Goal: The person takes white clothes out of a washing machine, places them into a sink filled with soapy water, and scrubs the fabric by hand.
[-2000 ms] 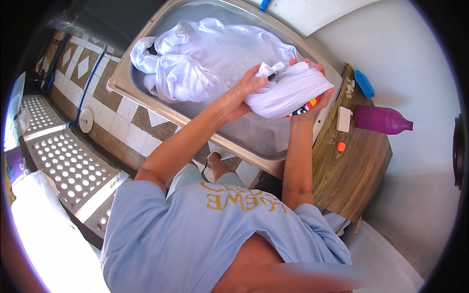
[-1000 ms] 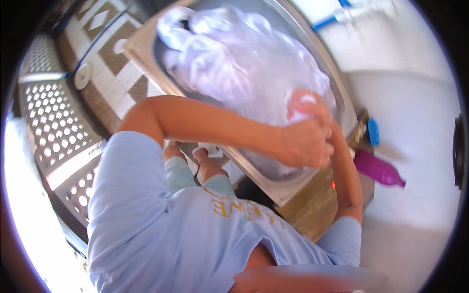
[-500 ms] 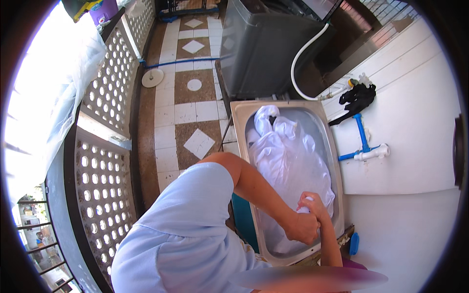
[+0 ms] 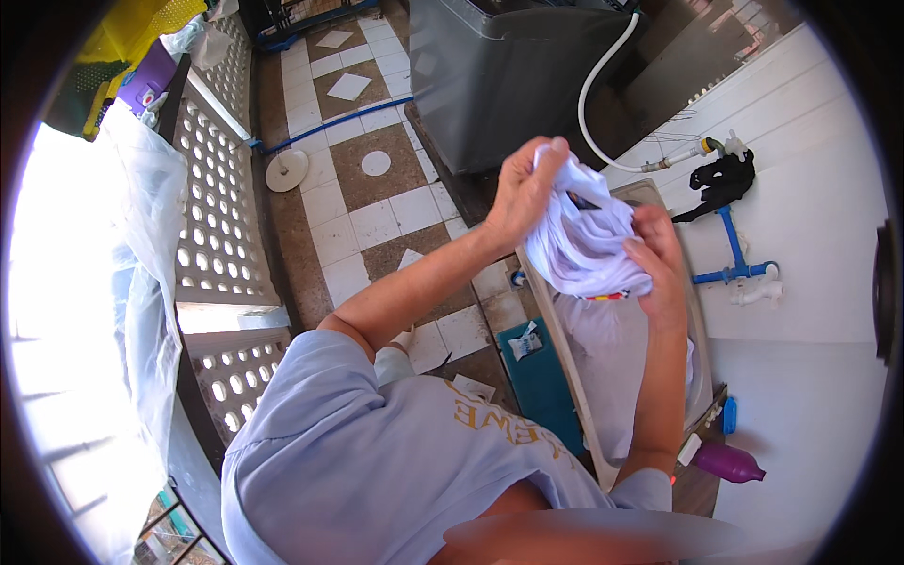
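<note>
Between my two hands a bunched white garment [image 4: 582,231] is held up, with folds and a small coloured patch low on it. My left hand [image 4: 524,196] grips its upper left side, thumb on top. On its right side, my right hand [image 4: 662,259] has its fingers closed on the cloth. The garment hangs above a metal-rimmed sink [image 4: 568,388], where more white laundry [image 4: 617,363] lies in water. My arms and the garment hide the sink's far part.
Beyond the sink stands a dark grey washing machine [image 4: 508,85] with a white hose [image 4: 584,104]. Blue pipes [image 4: 730,250] and a black cloth [image 4: 723,179] are on the right wall. A purple bottle [image 4: 730,463] lies near the sink. A teal surface [image 4: 541,395] holds a small packet [image 4: 525,344].
My hands have risen from low over the near part of the sink and moved apart. The garment, earlier twisted small in my grip, is now bunched loosely between them. The view has shifted.
</note>
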